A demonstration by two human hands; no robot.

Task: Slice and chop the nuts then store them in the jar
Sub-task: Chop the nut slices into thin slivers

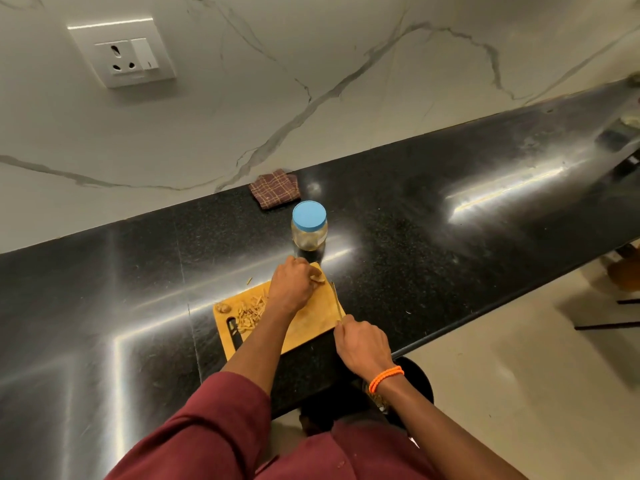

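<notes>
The left hand [290, 283] pinched nuts [318, 276] in curled fingers at the board's [311, 323] far end. The right hand [362, 344] gripped the knife [335, 299]. Chopped pieces [251, 311] lay beside; the lidded jar [309, 226] stood behind on the worktop [433, 209].

blue-lidded jar [309, 226] upright just beyond cutting board [311, 325], blocking its far corner | folded checked cloth [275, 188] behind jar against wall | bare black countertop [450, 216] open right of jar and board | likewise open left, toward [104, 271] near edge
</notes>
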